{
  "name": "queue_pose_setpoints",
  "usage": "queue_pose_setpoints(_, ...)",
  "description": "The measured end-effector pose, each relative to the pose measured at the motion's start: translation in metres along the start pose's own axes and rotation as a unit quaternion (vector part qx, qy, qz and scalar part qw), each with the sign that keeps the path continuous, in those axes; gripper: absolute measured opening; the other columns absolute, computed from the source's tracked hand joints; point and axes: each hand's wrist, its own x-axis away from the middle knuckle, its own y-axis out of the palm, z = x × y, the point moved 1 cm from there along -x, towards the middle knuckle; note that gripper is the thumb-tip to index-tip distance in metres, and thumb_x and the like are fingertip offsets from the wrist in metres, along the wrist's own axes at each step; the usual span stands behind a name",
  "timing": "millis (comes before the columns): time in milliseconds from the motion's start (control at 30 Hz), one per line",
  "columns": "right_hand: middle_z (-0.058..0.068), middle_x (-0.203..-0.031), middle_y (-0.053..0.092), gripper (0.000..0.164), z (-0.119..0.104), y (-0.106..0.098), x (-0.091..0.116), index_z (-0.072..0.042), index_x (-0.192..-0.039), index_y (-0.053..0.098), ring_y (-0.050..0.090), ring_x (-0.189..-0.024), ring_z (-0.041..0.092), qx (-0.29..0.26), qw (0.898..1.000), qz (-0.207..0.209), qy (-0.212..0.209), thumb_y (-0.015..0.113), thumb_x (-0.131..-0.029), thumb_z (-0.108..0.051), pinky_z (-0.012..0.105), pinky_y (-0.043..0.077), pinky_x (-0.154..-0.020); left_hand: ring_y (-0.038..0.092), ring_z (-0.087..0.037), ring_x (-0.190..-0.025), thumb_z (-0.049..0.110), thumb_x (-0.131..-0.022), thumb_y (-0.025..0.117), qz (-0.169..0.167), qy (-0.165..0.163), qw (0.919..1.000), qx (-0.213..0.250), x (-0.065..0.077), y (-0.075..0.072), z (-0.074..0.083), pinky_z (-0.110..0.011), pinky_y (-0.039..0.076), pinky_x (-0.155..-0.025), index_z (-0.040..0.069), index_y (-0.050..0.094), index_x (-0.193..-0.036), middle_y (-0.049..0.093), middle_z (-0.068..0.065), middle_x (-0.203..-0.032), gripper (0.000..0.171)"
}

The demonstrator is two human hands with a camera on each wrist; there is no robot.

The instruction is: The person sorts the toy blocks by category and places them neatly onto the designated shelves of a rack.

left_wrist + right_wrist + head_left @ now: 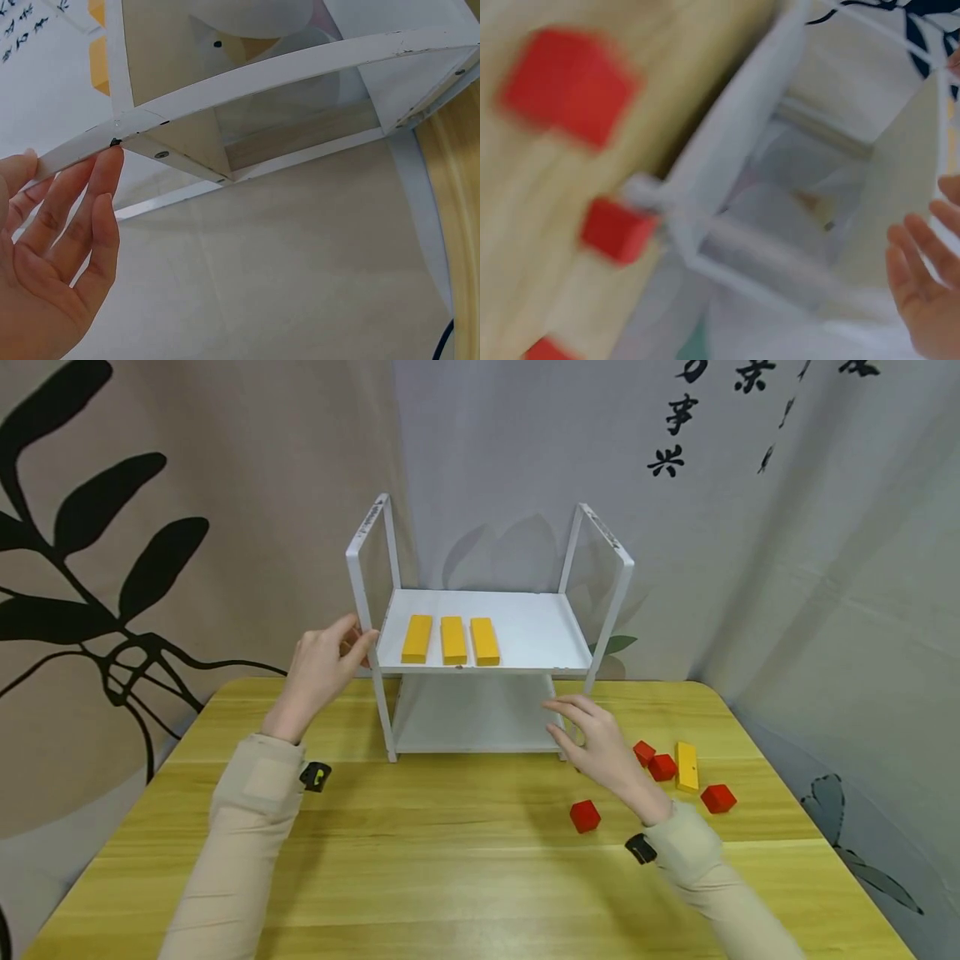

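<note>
A white two-tier shelf stands at the back of the table, with three yellow blocks lying side by side on its upper board. My left hand pinches the shelf's left front post, thumb on one side and fingertips on the other, as the left wrist view shows at the white post. Close to the front right corner of the shelf, my right hand is held with fingers spread and nothing between them. The right wrist view is blurred, with the right hand beside the frame.
Right of the shelf lie several red blocks and one yellow block on the wooden table. One red block sits in front of the right hand's wrist. A curtain hangs close behind the shelf.
</note>
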Motion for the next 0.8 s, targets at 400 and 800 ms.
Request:
queue_pose_setpoints(400, 0.003, -0.113, 0.068, 0.031, 0.062, -0.051, 0.085, -0.01, -0.116, 0.065, 0.063, -0.104, 0.021, 0.016, 0.987, -0.138, 0.078, 0.07, -0.085, -0.01, 0.043, 0.053, -0.085, 0.065, -0.028, -0.066, 0.033, -0.1, 0.047, 0.003, 0.004, 1.0, 0.0, 0.0, 0.001, -0.001, -0.03, 0.041, -0.055, 0.003, 0.057, -0.092, 0.07, -0.014, -0.074, 0.032)
queue_pose_setpoints(800, 0.012, -0.108, 0.071, 0.03, 0.104, -0.083, 0.152, -0.001, -0.119, 0.062, 0.064, -0.096, 0.008, -0.072, 0.962, -0.219, 0.145, 0.063, -0.091, -0.012, 0.027, 0.052, -0.077, 0.063, -0.027, -0.064, 0.033, -0.1, 0.046, 0.001, 0.0, 1.0, 0.002, -0.001, 0.0, -0.001, -0.03, 0.038, -0.053, 0.003, 0.057, -0.091, 0.07, -0.014, -0.074, 0.033)
